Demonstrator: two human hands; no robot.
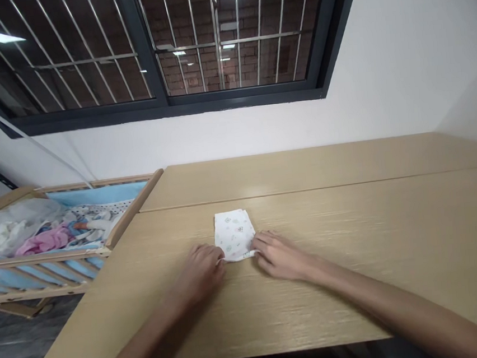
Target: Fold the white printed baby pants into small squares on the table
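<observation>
A small white cloth [234, 233] with a fine coloured print lies folded into a rough square on the wooden table [353, 235]. My left hand [205, 268] pinches its near left corner, fingers closed. At the near right corner, my right hand [273, 254] grips the cloth between thumb and fingers. The near edge between both hands looks slightly lifted or rolled; the far edge lies flat. Whether the cloth has several layers is hard to make out.
To the left stands a wooden crib [135, 206] with blue lining, holding a pink cloth [46, 241] and other rumpled fabrics. A seam [307, 189] runs across the tabletop. Behind the table are a white wall [234, 131] and a barred window [163, 102].
</observation>
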